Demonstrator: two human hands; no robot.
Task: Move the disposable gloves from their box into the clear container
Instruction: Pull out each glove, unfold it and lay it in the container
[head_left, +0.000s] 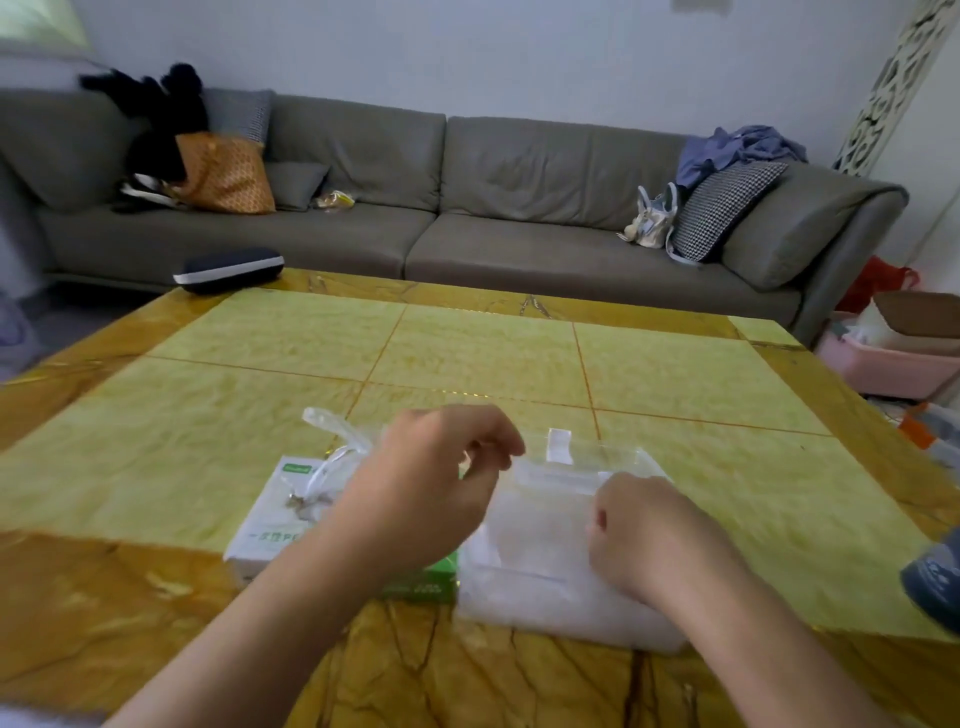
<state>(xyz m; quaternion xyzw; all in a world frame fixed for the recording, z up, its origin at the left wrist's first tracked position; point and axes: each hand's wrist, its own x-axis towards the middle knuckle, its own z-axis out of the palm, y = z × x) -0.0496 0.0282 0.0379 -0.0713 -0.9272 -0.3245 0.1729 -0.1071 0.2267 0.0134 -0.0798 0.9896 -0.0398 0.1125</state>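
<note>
Lying on the yellow stone table (208, 426) is a white and green glove box (270, 525), with green print on its top and side that is too blurred to be read. Just to its right, touching it, the clear container (545, 525) is seen, filled with a cloudy white pile of gloves (519, 587); a small white label (560, 446) is stuck at its far rim, and no words can be made out on it. The left hand (441, 478) is held above the box and the container's left edge, with its fingers curled; whether anything thin is pinched cannot be told. The right hand (649, 535) is laid on the gloves with its fingers curled under, and its grip cannot be told. A clear crumpled wrap (332, 431) is seen on the box. Behind the table a long grey sofa (519, 218) is seen, with cushions and bags on it. A dark case (228, 270) is laid at the table's far left corner. A pink tub (883, 364) is seen on the floor at the right.
</note>
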